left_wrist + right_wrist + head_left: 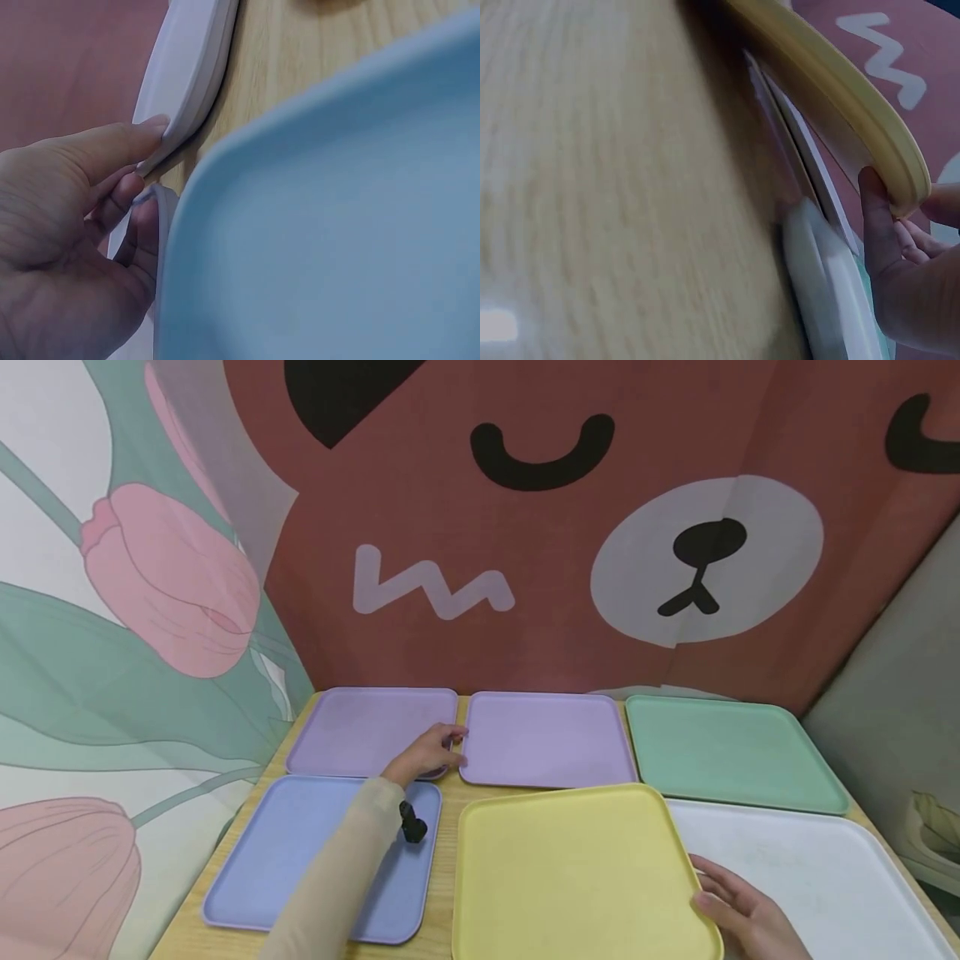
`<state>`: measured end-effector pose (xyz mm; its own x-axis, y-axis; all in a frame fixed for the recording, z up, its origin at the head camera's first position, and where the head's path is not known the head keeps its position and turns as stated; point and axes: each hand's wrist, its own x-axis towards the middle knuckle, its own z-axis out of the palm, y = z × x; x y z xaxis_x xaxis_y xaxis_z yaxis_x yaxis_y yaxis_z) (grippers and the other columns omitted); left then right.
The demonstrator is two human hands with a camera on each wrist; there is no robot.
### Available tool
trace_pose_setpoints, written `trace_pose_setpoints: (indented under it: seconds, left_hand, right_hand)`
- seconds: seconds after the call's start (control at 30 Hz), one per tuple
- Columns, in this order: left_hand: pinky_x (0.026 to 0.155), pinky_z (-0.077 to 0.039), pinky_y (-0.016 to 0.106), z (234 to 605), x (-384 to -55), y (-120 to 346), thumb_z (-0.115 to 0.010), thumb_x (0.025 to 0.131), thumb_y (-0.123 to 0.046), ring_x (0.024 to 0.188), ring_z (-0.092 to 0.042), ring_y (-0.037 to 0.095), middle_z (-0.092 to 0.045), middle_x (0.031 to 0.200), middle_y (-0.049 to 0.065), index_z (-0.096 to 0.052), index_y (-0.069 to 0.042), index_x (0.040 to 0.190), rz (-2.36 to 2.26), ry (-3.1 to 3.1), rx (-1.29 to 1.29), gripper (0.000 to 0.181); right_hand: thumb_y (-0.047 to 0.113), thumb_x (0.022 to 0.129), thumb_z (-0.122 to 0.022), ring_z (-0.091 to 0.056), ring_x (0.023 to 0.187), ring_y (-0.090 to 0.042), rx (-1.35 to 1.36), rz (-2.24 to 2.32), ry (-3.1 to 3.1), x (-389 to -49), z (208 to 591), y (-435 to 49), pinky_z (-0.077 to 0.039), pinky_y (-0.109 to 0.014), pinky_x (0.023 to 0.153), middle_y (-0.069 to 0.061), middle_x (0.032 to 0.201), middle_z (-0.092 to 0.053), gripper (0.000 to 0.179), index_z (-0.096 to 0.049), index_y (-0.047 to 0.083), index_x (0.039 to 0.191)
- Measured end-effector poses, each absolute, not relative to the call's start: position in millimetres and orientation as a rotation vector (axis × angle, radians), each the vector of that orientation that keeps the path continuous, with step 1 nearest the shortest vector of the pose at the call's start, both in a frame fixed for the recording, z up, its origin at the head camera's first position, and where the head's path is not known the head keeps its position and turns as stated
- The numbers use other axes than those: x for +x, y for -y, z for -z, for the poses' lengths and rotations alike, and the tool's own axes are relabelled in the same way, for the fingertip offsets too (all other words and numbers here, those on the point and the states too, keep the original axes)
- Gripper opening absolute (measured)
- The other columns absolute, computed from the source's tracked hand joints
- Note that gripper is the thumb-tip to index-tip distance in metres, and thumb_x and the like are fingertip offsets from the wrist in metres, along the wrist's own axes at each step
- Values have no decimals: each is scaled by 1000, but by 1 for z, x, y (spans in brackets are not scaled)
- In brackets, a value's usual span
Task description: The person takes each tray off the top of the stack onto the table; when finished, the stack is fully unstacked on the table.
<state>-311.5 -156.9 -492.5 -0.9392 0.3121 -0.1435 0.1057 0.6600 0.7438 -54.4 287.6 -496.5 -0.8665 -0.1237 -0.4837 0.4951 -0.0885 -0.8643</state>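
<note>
My left hand [427, 752] reaches over a blue tray [405, 893] to the gap between two purple trays. Its thumb and a finger touch the left edge of the middle purple tray [547, 739], spread apart along it. In the left wrist view the thumb lies against that tray's rim [184, 97], and the other fingers are partly hidden behind a nearer rim. My right hand [742, 902] grips a yellow tray [577, 868] by its right edge. The right wrist view shows this yellow tray [855, 97] raised off the wood, pinched between thumb and fingers.
Beside my left hand lies the left purple tray [367, 727]. A green tray [735, 752] lies at the back right, with a white tray [810, 860] in front of it, partly under the yellow one. Behind the table [446, 852] hangs a bear-print cloth [555, 652].
</note>
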Motion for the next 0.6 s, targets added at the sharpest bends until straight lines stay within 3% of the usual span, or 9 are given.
trace_pose_setpoints:
  seconds: [0.1, 0.17, 0.6]
  left_hand:
    - [99, -41, 41, 493, -313, 156, -82, 84, -13, 105, -47, 24, -57, 123, 10, -62, -7, 136, -1144, -2613, 340, 56]
    - [99, -42, 42, 494, -314, 157, -82, 84, -13, 105, -48, 24, -58, 123, 11, -62, -6, 135, -1139, -2615, 350, 56]
    - [106, -41, 45, 496, -317, 157, -81, 85, -17, 110, -49, 25, -57, 126, 10, -62, -10, 136, -1099, -2622, 300, 55]
  right_hand:
    - [26, 98, -67, -70, 105, -25, 425, 1946, -1853, -53, 496, -278, -58, -49, 88, 0, 118, -68, 75, -28, 1, 158]
    - [26, 98, -68, -70, 103, -27, 444, 1912, -1893, -54, 496, -272, -59, -50, 86, -3, 117, -67, 82, -21, -5, 157]
    - [21, 96, -70, -70, 98, -30, 611, 1896, -2016, -55, 500, -250, -60, -51, 79, -9, 116, -67, 79, -25, -4, 156]
